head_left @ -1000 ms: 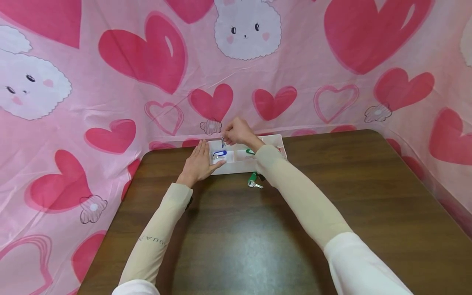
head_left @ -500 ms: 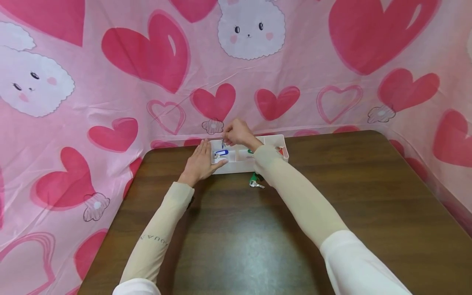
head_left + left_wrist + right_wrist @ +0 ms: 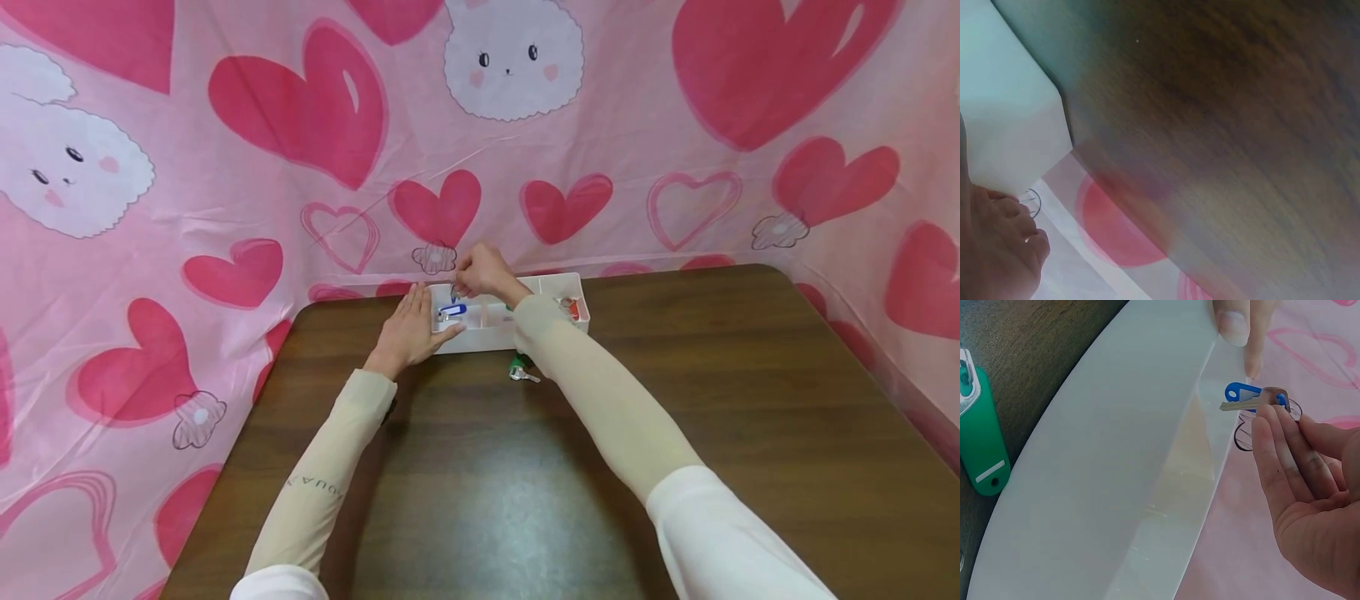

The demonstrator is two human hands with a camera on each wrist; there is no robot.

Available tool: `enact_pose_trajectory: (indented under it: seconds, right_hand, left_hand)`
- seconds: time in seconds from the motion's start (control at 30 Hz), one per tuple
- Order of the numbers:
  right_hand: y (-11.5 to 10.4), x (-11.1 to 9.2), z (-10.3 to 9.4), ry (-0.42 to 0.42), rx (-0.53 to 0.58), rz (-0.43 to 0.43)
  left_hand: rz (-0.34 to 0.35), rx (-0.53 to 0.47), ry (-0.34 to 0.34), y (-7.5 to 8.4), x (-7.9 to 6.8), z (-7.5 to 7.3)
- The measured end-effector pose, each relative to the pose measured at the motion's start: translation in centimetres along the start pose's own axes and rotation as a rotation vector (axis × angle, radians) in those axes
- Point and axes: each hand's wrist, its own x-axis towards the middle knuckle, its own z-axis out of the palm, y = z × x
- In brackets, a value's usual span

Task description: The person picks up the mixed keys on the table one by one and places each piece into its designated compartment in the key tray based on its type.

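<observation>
Since the earlier head frames: right hand (image 3: 483,271) shifted slightly left along the white box (image 3: 487,340) and a touch lower. Its forearm went with it, so the red tag (image 3: 573,309), at the box's right end, shows more fully; the green tag inside the middle compartment, clear a second ago, is now mostly behind the wrist.

Right fingers: drawn close together, thumb brought up to the fingertips, pinching a key (image 3: 1254,404) by its head. Blade points out past the fingertips. A blue tag (image 3: 1233,391) hangs with it, just behind the key. Both are over the left compartment, near its back wall; whether they touch the box, cannot tell from these angles.

Left hand (image 3: 405,329): fingers straight, side by side, laid along the box's left end; thumb spread well away, reaching along the front edge. Holds nothing, only touches the box. Same pose against the box as before.

Between the left thumb and the right fingertips, inside the left compartment: a second blue tag (image 3: 453,309) with a second key (image 3: 445,317) beside it, lying as earlier.

Nearer the person than the right fingers, below the wrist: a green key tag (image 3: 985,437) with a silver key (image 3: 523,375), on the brown table (image 3: 450,467) in front of the box, unmoved.
</observation>
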Motion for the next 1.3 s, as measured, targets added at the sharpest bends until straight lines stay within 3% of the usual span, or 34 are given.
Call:
enact_pose_trajectory:
  seconds: [0.63,1.3]
  right_hand:
    - [0.5,-0.7,-0.3,0.067,0.034,-0.110]
    - [1.4,-3.2,-2.4,0.034,-0.096,-0.164]
  left_hand:
    - [0.005,-0.015,-0.006,0.1,0.2,-0.1]
    - [-0.004,-0.027,-0.012,0.0,-0.1,0.0]
